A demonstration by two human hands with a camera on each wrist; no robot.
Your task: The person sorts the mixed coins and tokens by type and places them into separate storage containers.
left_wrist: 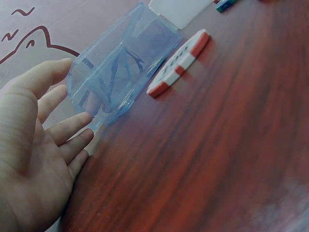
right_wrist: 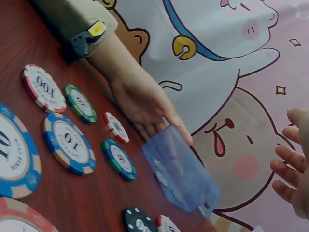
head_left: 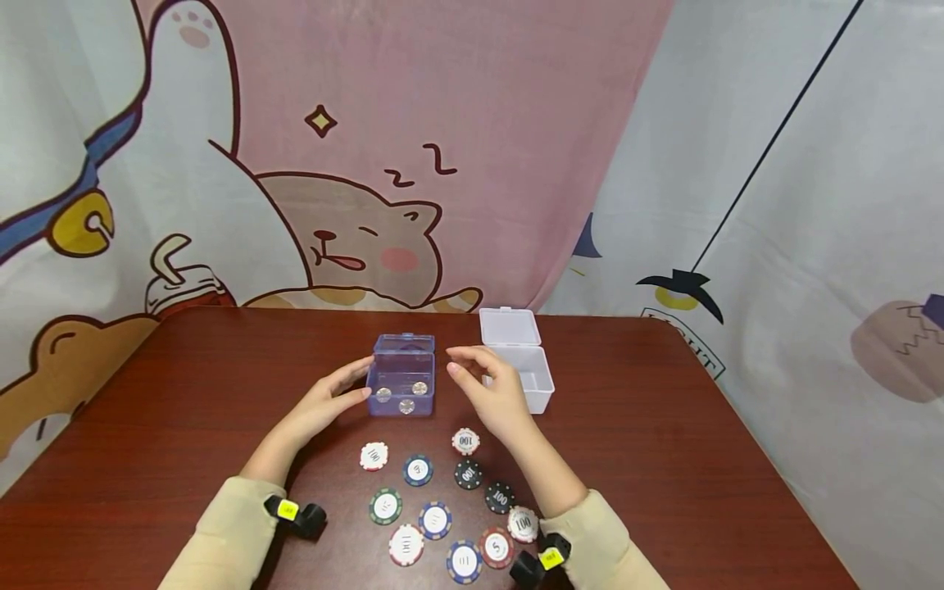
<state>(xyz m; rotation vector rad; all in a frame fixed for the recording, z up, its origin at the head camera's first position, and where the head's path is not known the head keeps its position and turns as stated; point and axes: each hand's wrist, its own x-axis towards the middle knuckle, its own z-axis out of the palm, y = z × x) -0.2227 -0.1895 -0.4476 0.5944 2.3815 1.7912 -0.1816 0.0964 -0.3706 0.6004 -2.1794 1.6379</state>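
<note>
My left hand (head_left: 320, 403) rests its fingertips along the left side of a clear blue plastic box (head_left: 401, 363), fingers and thumb extended. The box stands with its lid (head_left: 404, 343) up. Three small silvery coin-like discs (head_left: 419, 388) lie inside it. From the left wrist view, the fingers (left_wrist: 67, 128) reach to the wall of the blue box (left_wrist: 120, 63). My right hand (head_left: 492, 392) hovers just right of the box, partly in front of a white plastic box (head_left: 537, 373), and holds nothing. Its fingers (right_wrist: 289, 162) appear loosely bent at the right edge of the right wrist view.
The white box's lid (head_left: 510, 328) is raised. Several poker chips lie on the brown table (head_left: 664, 459), nearer my body: a green one (head_left: 386, 506), blue ones (head_left: 435, 520), black ones (head_left: 500, 497), a red one (head_left: 496, 547) and white-and-red ones (head_left: 374, 456). A cartoon-printed cloth (head_left: 516, 123) hangs behind.
</note>
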